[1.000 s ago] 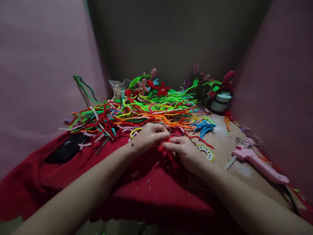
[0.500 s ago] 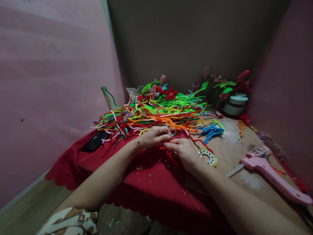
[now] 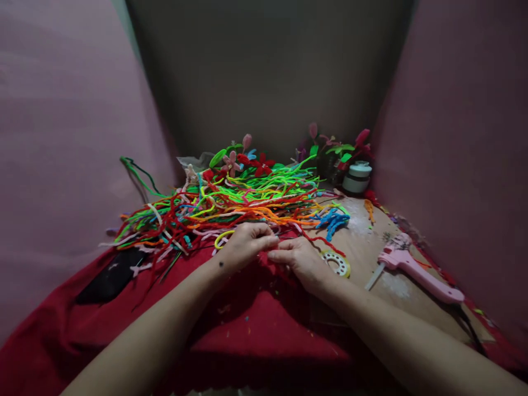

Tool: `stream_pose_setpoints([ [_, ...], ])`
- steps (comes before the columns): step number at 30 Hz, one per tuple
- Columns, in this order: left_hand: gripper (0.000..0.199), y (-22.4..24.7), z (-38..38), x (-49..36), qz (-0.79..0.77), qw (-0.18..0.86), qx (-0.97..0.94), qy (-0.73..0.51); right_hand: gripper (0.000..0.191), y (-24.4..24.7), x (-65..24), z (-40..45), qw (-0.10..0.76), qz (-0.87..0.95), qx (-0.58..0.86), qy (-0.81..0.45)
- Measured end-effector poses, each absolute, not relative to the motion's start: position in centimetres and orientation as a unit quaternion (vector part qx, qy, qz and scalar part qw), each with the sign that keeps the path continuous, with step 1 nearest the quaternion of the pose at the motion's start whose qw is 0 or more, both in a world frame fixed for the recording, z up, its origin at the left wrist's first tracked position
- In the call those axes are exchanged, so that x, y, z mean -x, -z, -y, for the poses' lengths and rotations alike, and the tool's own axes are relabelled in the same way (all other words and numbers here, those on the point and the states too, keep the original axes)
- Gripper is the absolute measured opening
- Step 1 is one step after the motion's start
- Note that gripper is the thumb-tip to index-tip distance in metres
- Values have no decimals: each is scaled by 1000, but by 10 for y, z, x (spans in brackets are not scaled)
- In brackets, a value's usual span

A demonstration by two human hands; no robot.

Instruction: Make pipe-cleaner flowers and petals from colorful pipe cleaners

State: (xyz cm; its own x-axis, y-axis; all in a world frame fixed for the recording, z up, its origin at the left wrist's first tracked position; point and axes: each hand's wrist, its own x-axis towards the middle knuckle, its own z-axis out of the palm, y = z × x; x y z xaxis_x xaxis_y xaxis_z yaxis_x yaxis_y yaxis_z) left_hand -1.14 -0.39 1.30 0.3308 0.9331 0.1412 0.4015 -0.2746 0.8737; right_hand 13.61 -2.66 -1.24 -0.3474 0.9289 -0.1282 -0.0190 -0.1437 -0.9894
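Note:
Over the front of the table, my left hand (image 3: 251, 243) and my right hand (image 3: 300, 259) meet with fingertips pinched close together. Between and below them is a red pipe cleaner (image 3: 284, 270), partly hidden by the fingers and hard to separate from the red cloth. Both hands are closed on it. Just beyond my hands lies a big heap of colourful pipe cleaners (image 3: 247, 212), mostly green, red and orange. A yellow-rimmed tape roll (image 3: 338, 265) rests beside my right wrist, and a yellow loop (image 3: 223, 238) shows behind my left hand.
A pink glue gun (image 3: 421, 272) lies at the right on a brown board (image 3: 363, 242). Fuzzy flowers (image 3: 262, 165) and a lidded jar (image 3: 357, 179) stand at the back. At the left, a black phone (image 3: 109, 278) lies on the red cloth (image 3: 264, 330). Pink walls flank both sides.
My view has turned and tilted, so the heap and glue gun sit further left in the picture. Both hands stay pinched together on the red pipe cleaner, with small finger shifts.

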Motion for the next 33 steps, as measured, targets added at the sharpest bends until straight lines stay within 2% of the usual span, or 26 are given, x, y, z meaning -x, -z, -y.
stream_pose_setpoints([
  [4, 27, -14, -3, 19, -454, 500, -563, -476, 25, 6, -138, 19, 444, 481, 378, -654],
  [9, 26, -16, 2, 24, -440, 532, -623, -369, 19, 9, -142, 8, 467, 414, 348, -699],
  [11, 22, -15, 6, 22, -454, 487, -656, -357, 18, 14, -142, 6, 465, 400, 361, -703],
  [16, 17, -8, 16, 13, -426, 229, -776, -404, 20, 18, -139, 8, 474, 387, 392, -687],
  [18, 17, -6, 18, 9, -432, 183, -762, -446, 22, 15, -137, 9, 486, 381, 404, -674],
  [20, 18, -4, 18, 6, -455, 246, -707, -482, 24, 11, -134, 11, 503, 377, 404, -665],
  [22, 19, -3, 16, 3, -467, 388, -631, -483, 24, 6, -132, 12, 523, 366, 385, -667],
  [24, 23, -1, 15, 2, -446, 530, -570, -442, 22, 4, -131, 14, 542, 351, 364, -671],
  [26, 24, 2, 15, 1, -403, 628, -537, -393, 21, 4, -130, 16, 547, 340, 357, -676],
  [29, 20, 4, 18, -4, -371, 699, -499, -355, 22, 8, -130, 20, 544, 349, 355, -676],
  [33, 14, 7, 20, -9, -396, 733, -462, -304, 20, 15, -130, 24, 530, 403, 366, -650],
])
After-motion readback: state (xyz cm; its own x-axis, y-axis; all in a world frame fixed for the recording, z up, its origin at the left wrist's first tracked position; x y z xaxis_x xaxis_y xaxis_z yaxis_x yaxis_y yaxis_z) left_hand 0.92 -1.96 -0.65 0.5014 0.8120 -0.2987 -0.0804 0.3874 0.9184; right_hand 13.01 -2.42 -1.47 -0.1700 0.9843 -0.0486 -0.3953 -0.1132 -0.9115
